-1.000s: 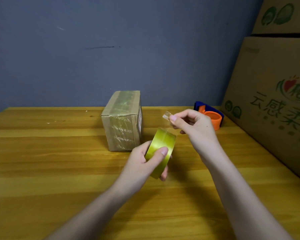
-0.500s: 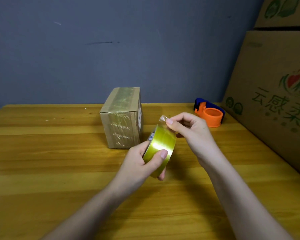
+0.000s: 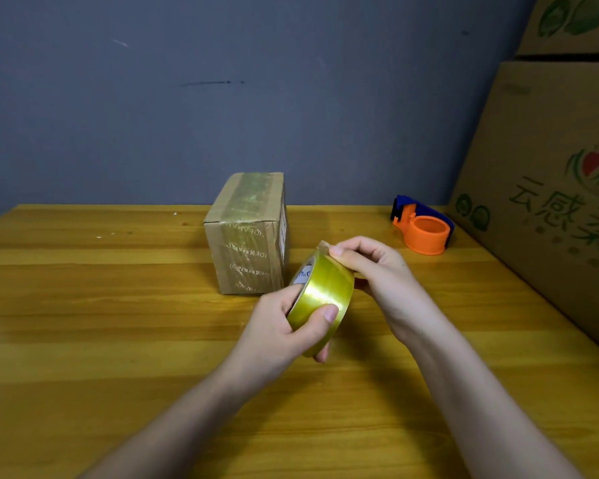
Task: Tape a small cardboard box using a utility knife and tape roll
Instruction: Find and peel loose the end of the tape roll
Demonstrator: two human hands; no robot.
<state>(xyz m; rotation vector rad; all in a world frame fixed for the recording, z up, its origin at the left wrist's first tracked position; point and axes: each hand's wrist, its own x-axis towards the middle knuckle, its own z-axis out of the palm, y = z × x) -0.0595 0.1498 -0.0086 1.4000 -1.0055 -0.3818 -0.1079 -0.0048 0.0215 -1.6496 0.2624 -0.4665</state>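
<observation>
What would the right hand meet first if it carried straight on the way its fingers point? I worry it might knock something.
Probably the small cardboard box. The right hand, pinching the tape end atop the tape roll, points left toward it; depth is unclear.

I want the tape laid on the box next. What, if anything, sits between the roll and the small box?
Nothing visible. The tape roll, in the left hand, sits just right of the small box.

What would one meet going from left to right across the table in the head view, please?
Small brown cardboard box → left hand → yellow-green glossy tape roll → right hand → orange and blue plastic tape dispenser → large printed cardboard carton.
</observation>
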